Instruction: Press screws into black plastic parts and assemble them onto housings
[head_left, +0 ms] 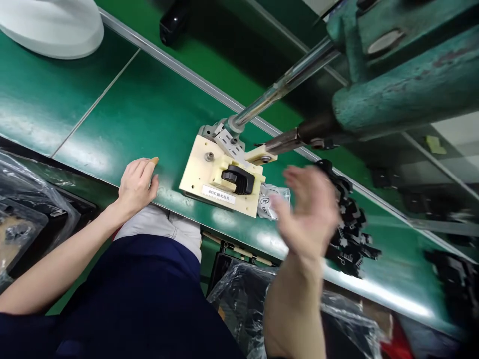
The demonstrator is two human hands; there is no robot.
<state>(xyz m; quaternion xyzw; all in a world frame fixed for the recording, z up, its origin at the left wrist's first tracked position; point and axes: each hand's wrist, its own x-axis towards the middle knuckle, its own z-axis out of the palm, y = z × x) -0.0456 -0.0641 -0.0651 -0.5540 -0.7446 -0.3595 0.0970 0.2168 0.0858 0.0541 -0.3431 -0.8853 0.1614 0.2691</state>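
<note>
A cream-coloured fixture plate [194,172] with a printed label lies on the green bench [164,119]. A black plastic part [243,180] sits in its raised holder. Left of the plate, my left hand [137,182] rests at the bench's near edge, fingers curled; a covering shows on one fingertip, and what the hand holds, if anything, is hidden. My right hand [309,209], blurred by motion, is raised to the right of the plate with thumb and fingers apart and nothing seen between them. A small printed plastic bag [272,201] lies between plate and right hand.
Black parts [348,234] are piled right of my right hand. A green press [404,85] with a metal column [284,85] reaches over the bench from the upper right. A white round base [52,27] stands upper left. Plastic-lined bins [239,294] are below the near edge.
</note>
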